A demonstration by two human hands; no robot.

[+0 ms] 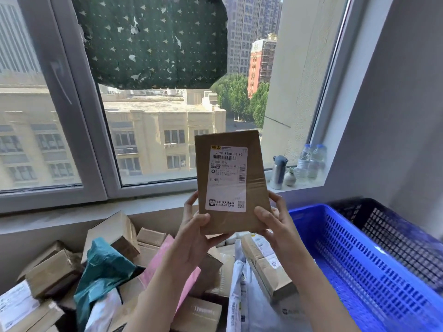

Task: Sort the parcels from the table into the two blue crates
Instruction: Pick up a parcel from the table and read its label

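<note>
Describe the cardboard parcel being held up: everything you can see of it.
The cardboard parcel is a flat brown box, held upright, slightly tilted, before the window above the parcel heap. A white shipping label with barcodes and a QR code covers most of its front; creases cross the bare cardboard beside it. The left hand and right hand grip its lower corners, thumbs on the front.

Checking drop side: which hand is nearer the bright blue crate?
Right. Right hand grips the parcel's right edge, close to that crate; left hand grips its left edge, farther off.
</note>
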